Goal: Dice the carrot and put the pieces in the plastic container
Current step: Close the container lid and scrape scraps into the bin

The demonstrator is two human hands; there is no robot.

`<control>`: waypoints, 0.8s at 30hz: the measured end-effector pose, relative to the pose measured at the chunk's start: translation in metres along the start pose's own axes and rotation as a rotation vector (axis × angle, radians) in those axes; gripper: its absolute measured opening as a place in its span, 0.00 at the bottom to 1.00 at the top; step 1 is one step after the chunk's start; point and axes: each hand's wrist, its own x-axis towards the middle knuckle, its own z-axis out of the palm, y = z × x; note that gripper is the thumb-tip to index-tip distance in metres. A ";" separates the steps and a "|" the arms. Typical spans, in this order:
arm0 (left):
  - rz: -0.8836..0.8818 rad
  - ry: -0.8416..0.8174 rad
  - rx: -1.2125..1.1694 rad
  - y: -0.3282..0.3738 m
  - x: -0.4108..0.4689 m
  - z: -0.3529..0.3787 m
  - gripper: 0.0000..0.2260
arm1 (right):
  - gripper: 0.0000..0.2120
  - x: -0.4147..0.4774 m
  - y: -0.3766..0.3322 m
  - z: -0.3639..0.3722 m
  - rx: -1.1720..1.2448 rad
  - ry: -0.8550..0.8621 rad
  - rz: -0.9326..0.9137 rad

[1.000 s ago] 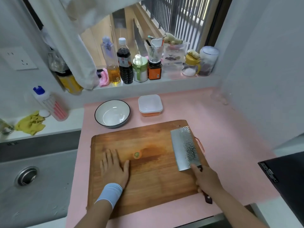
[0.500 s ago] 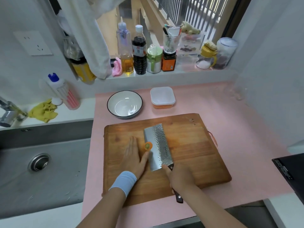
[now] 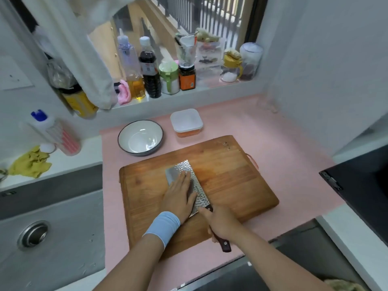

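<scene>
The left hand (image 3: 178, 199), flat on the cutting board (image 3: 241, 177) half a second ago, now presses straight fingers (image 3: 184, 179) onto the cleaver (image 3: 201, 194) lying flat at centre frame. The right hand (image 3: 221, 224) keeps its fingers clenched round the handle. The carrot stub (visible beside the blade before) is out of sight. The lidded plastic container (image 3: 186, 122) sits above the board.

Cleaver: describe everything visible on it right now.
The cleaver has a broad rectangular steel blade with a hammered, dimpled face and small lettering, plus a dark reddish wooden handle. It lies flat side up on the wooden cutting board, tip away from the person. The left hand presses flat on the blade with straight fingers, covering part of it; the right hand grips the handle, whose butt sticks out below the fist.
</scene>
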 end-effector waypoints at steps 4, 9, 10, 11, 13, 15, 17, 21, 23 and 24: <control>0.190 -0.060 0.094 0.063 0.002 0.005 0.29 | 0.19 -0.039 0.040 -0.053 0.070 0.061 -0.032; 0.359 -0.156 0.083 0.159 -0.018 0.049 0.31 | 0.20 -0.110 0.122 -0.118 0.094 0.170 0.006; 0.399 -0.190 0.087 0.180 -0.024 0.059 0.30 | 0.20 -0.128 0.140 -0.129 0.101 0.187 0.012; 0.439 -0.224 0.076 0.200 -0.032 0.069 0.30 | 0.20 -0.145 0.159 -0.139 0.115 0.200 0.024; 0.534 -0.273 0.007 0.237 -0.052 0.093 0.28 | 0.19 -0.184 0.196 -0.157 0.153 0.229 0.055; 0.650 -0.244 -0.061 0.272 -0.079 0.119 0.25 | 0.21 -0.222 0.234 -0.173 0.170 0.272 0.086; 0.767 -0.214 -0.086 0.308 -0.111 0.144 0.21 | 0.23 -0.259 0.271 -0.187 0.173 0.309 0.118; 0.815 -0.334 -0.113 0.369 -0.169 0.189 0.23 | 0.22 -0.321 0.333 -0.203 0.150 0.379 0.183; 0.806 -0.357 -0.121 0.388 -0.187 0.217 0.23 | 0.22 -0.345 0.359 -0.207 0.160 0.409 0.206; 0.813 -0.361 -0.118 0.398 -0.194 0.226 0.22 | 0.22 -0.355 0.370 -0.208 0.159 0.423 0.219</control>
